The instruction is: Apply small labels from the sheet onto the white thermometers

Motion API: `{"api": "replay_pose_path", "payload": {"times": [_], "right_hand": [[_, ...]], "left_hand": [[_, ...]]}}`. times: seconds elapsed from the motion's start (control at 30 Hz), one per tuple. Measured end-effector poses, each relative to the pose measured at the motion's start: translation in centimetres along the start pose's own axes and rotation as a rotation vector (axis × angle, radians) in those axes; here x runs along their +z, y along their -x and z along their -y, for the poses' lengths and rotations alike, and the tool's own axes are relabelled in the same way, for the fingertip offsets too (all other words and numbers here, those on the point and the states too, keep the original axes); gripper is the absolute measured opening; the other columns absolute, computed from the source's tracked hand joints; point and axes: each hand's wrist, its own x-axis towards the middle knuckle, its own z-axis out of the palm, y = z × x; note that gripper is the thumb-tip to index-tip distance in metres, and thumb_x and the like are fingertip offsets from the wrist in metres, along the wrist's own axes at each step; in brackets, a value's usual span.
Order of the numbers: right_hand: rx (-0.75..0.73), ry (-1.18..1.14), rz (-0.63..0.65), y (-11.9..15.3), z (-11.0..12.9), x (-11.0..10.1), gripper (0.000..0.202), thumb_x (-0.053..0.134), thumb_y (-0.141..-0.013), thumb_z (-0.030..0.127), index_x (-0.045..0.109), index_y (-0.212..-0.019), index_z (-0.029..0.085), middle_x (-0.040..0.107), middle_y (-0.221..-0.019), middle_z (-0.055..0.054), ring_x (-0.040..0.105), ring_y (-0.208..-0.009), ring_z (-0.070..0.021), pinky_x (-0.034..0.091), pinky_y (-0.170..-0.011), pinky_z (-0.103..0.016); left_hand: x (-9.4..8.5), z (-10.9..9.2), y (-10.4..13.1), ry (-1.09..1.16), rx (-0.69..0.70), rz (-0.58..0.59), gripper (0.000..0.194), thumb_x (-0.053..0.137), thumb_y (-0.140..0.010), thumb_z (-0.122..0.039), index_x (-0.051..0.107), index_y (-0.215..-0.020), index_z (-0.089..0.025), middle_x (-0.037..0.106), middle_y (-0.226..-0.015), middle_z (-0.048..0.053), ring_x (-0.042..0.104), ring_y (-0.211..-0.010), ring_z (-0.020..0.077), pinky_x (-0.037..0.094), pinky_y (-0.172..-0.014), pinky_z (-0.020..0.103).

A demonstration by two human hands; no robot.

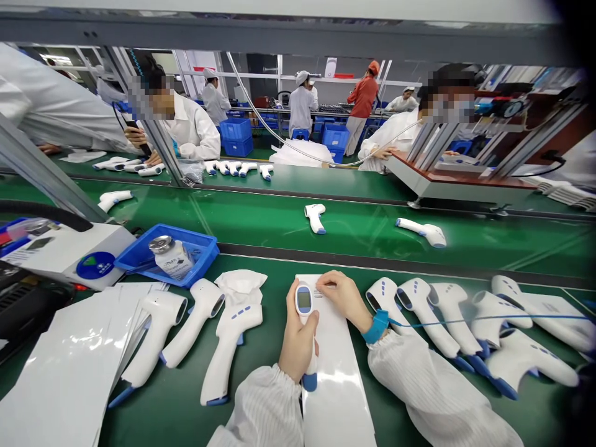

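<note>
My left hand (295, 347) is wrapped round a white and blue infrared thermometer (304, 300), its grey display facing up at me. Beneath it lies a long glossy white sheet (338, 379) with small print near its top. My right hand (343, 297), a blue wrist strap (377, 326) at its cuff, has thumb and finger pinched together at the sheet's upper end; what they hold, if anything, is too small to make out. Left of my hands, a thermometer (233, 344) lies by a crumpled white piece (241, 285). More thermometers (428, 313) lie to the right.
A blue tray (207, 254) holds a metal-capped bottle (172, 256). Glossy sheets (69, 360) are stacked at left. Behind runs a green conveyor belt (261, 214) carrying a thermometer (315, 217) and others. Across it, co-workers sit, one beside a fixture (456, 186). A blue cord crosses the right-hand thermometers.
</note>
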Motion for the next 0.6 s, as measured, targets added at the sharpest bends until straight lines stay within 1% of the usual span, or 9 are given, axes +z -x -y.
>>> {"api": "replay_pose_path", "payload": {"times": [0.13, 0.2, 0.3, 0.33, 0.4, 0.47, 0.5, 0.53, 0.6], "right_hand": [[-0.069, 0.01, 0.022, 1.1, 0.9, -0.5, 0.008, 0.062, -0.075, 0.02, 0.063, -0.067, 0.021, 0.066, -0.087, -0.004, 0.06, -0.092, -0.0232, 0.046, -0.088, -0.042], [-0.12, -0.001, 0.058, 2.5, 1.7, -1.3, 0.007, 0.062, -0.074, 0.016, 0.061, -0.069, 0.022, 0.065, -0.087, -0.003, 0.059, -0.091, -0.0224, 0.045, -0.087, -0.041], [-0.127, -0.139, 0.248, 4.7, 3.4, -3.1, 0.011, 0.058, -0.077, 0.012, 0.058, -0.071, 0.022, 0.063, -0.084, -0.002, 0.06, -0.083, -0.0188, 0.048, -0.079, -0.035], [-0.092, -0.216, 0.34, 5.2, 4.0, -3.7, 0.012, 0.058, -0.077, 0.012, 0.057, -0.071, 0.022, 0.062, -0.083, -0.001, 0.06, -0.079, -0.0174, 0.049, -0.075, -0.033], [-0.002, -0.349, 0.468, 5.7, 5.1, -4.5, 0.011, 0.059, -0.078, 0.014, 0.057, -0.069, 0.021, 0.062, -0.083, -0.001, 0.059, -0.073, -0.0154, 0.049, -0.067, -0.029], [0.037, -0.392, 0.428, 5.4, 6.0, -4.7, 0.01, 0.061, -0.079, 0.018, 0.059, -0.069, 0.021, 0.062, -0.088, -0.003, 0.06, -0.076, -0.0158, 0.049, -0.065, -0.028], [0.028, -0.375, 0.356, 5.1, 6.3, -4.6, 0.01, 0.062, -0.079, 0.02, 0.06, -0.069, 0.02, 0.062, -0.092, -0.004, 0.06, -0.081, -0.0169, 0.049, -0.067, -0.029], [0.011, -0.346, 0.277, 4.6, 6.5, -4.4, 0.009, 0.063, -0.079, 0.021, 0.061, -0.069, 0.02, 0.062, -0.095, -0.004, 0.06, -0.086, -0.0182, 0.049, -0.072, -0.03], [-0.011, -0.296, 0.153, 3.7, 6.6, -3.9, 0.009, 0.064, -0.078, 0.023, 0.063, -0.069, 0.02, 0.061, -0.099, -0.005, 0.059, -0.094, -0.0198, 0.048, -0.079, -0.033]], "left_hand": [[-0.1, 0.1, 0.0, 0.005, 0.006, -0.011, 0.072, 0.052, -0.089, -0.031, 0.013, -0.15, -0.036, 0.054, -0.086, -0.001, 0.037, -0.04, 0.0048, 0.04, -0.035, 0.019], [-0.2, 0.1, 0.0, 0.005, 0.003, -0.009, 0.072, 0.052, -0.089, -0.033, 0.014, -0.15, -0.036, 0.058, -0.103, 0.005, 0.039, -0.039, 0.0033, 0.039, -0.034, 0.019], [-0.1, 0.2, 0.1, -0.01, 0.029, 0.006, 0.068, 0.051, -0.091, -0.036, 0.018, -0.15, -0.037, 0.047, -0.137, 0.012, 0.048, -0.045, 0.0042, 0.04, -0.035, 0.02], [-0.1, 0.3, 0.1, -0.025, 0.055, 0.003, 0.065, 0.052, -0.091, -0.035, 0.022, -0.149, -0.037, 0.042, -0.144, 0.011, 0.056, -0.054, 0.0072, 0.045, -0.041, 0.021], [-0.1, 0.4, 0.1, -0.062, 0.118, -0.016, 0.06, 0.053, -0.091, -0.031, 0.031, -0.147, -0.033, 0.037, -0.151, 0.007, 0.065, -0.092, 0.0174, 0.055, -0.07, 0.025], [-0.1, 0.5, 0.0, -0.08, 0.168, -0.024, 0.059, 0.056, -0.091, -0.028, 0.036, -0.146, -0.03, 0.036, -0.153, 0.004, 0.046, -0.131, 0.0232, 0.042, -0.104, 0.032], [0.0, 0.5, 0.0, -0.074, 0.178, -0.02, 0.059, 0.057, -0.09, -0.027, 0.037, -0.145, -0.029, 0.035, -0.154, 0.003, 0.036, -0.139, 0.0235, 0.035, -0.111, 0.034], [0.0, 0.4, 0.0, -0.062, 0.176, -0.013, 0.059, 0.058, -0.09, -0.027, 0.037, -0.145, -0.029, 0.035, -0.155, 0.003, 0.032, -0.141, 0.0237, 0.033, -0.112, 0.035], [0.0, 0.1, 0.1, -0.033, 0.152, -0.014, 0.061, 0.06, -0.087, -0.025, 0.038, -0.145, -0.03, 0.036, -0.154, 0.003, 0.037, -0.138, 0.0245, 0.044, -0.103, 0.031]]}}
